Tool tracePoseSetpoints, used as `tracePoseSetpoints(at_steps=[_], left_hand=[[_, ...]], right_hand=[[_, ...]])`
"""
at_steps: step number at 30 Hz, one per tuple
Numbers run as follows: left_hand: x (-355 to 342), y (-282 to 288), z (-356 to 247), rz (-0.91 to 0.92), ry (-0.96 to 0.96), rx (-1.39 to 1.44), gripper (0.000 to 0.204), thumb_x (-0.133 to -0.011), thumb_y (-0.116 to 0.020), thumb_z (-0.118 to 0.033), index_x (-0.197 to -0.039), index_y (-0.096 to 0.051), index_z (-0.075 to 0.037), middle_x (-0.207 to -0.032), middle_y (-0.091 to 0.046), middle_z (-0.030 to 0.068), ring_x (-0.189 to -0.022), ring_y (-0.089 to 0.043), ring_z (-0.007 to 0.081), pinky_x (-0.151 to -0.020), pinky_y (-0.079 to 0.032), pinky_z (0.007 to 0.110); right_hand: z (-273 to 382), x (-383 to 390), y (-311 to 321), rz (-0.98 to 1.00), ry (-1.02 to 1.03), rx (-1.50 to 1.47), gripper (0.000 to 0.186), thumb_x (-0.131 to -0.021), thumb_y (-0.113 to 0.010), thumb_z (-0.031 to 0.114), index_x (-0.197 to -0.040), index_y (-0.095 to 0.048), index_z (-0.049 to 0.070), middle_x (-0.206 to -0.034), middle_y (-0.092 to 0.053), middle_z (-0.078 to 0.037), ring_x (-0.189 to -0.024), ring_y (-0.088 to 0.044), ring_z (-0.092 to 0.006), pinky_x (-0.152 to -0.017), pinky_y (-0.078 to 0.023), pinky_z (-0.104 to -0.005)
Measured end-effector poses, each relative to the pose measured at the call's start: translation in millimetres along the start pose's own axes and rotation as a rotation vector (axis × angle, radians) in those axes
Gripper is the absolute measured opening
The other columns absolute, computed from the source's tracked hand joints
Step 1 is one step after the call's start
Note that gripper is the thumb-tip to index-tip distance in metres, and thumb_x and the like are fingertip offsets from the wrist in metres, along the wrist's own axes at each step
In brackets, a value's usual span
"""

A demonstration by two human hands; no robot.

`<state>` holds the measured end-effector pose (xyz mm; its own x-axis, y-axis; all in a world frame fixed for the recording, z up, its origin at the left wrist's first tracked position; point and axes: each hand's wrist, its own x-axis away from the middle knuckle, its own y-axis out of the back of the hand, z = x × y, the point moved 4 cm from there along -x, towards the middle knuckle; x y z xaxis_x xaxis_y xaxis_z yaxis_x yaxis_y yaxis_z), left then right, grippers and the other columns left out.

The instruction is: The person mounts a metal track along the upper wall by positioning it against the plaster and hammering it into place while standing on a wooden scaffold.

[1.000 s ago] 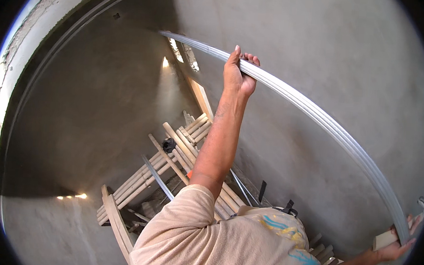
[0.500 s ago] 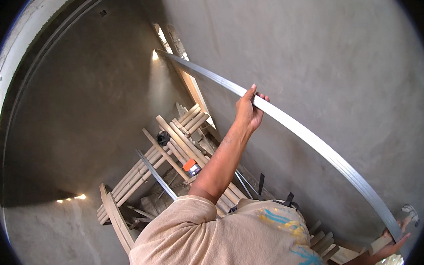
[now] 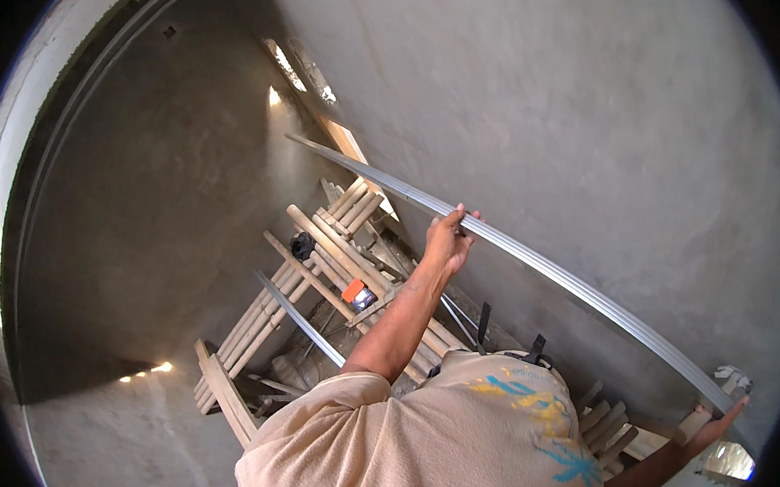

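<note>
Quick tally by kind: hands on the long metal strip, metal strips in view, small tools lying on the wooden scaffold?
Hands on the long metal strip: 2, left hand and right hand
Metal strips: 2, counting the shorter strip on the wooden scaffold
Small tools: 2, an orange-and-silver tool and a black object
Total: 6
</note>
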<state>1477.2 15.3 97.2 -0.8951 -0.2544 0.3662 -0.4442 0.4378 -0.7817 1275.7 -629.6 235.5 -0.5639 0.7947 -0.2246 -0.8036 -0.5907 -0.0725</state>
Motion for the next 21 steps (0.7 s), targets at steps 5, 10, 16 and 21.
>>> tracePoseSetpoints(at_steps=[5,10,16,21], left_hand=[[8,20,10,-0.061,0.027,-0.095,0.051,-0.095,-0.078,-0.02,-0.124,-0.04,-0.005,-0.115,-0.057,0.0131,-0.115,-0.065,0.0355,-0.098,-0.056,0.053],[5,53,11,-0.074,0.018,-0.071,0.065,-0.098,-0.067,-0.05,-0.136,-0.04,-0.005,-0.131,-0.056,0.0173,-0.12,-0.063,0.0357,-0.103,-0.053,0.053],[5,59,-13,-0.072,-0.047,0.044,0.08,-0.099,-0.055,-0.065,-0.149,-0.038,-0.005,-0.145,-0.052,0.0186,-0.133,-0.054,0.0372,-0.108,-0.05,0.052],[4,56,-25,0.034,-0.085,-0.064,0.059,-0.101,-0.06,-0.055,-0.137,-0.047,-0.01,-0.141,-0.058,0.0119,-0.124,-0.06,0.0357,-0.1,-0.056,0.055]], right_hand=[[4,2,-13,-0.011,-0.154,-0.108,0.068,-0.103,-0.058,0.047,-0.156,-0.042,0.007,-0.146,-0.052,-0.014,-0.118,-0.059,-0.0247,-0.076,-0.052,-0.0267],[-17,-5,-7,-0.016,-0.318,-0.256,0.076,-0.098,-0.065,0.058,-0.148,-0.048,0.003,-0.134,-0.058,-0.012,-0.115,-0.06,-0.023,-0.079,-0.053,-0.0306],[-49,-12,10,-0.058,-0.408,-0.235,0.078,-0.095,-0.065,0.063,-0.141,-0.05,0.002,-0.115,-0.06,-0.01,-0.091,-0.061,-0.0174,-0.067,-0.051,-0.0299],[-52,-4,9,-0.082,-0.439,-0.178,0.074,-0.092,-0.068,0.065,-0.133,-0.053,0.005,-0.098,-0.056,-0.004,-0.064,-0.052,-0.0114,-0.049,-0.041,-0.0245]])
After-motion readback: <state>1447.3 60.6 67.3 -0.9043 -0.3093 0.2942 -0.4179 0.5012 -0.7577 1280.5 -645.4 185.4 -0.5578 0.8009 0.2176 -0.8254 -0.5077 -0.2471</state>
